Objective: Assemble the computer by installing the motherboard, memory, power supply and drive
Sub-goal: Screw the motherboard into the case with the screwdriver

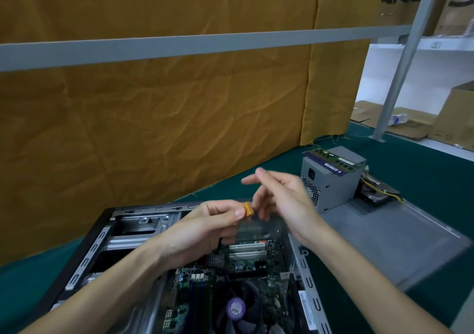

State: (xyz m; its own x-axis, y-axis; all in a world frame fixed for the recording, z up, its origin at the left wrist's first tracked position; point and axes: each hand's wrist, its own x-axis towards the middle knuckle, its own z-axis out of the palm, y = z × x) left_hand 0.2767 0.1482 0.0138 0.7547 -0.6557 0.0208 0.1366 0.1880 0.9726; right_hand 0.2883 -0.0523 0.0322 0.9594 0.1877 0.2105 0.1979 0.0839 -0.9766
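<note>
Two bare forearms came into the view from the bottom edge, one from the lower left and one from the lower right. No sleeve covered them as far as the picture showed. The left hand [205, 227] and the right hand [282, 200] wore no gloves. The wrists carried no watch or band, and the fingers showed no rings. The thumbnail was short and plain.

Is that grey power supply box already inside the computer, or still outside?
Still outside. The power supply stands on the grey side panel to the right of the open case, with a memory stick lying on top.
</note>
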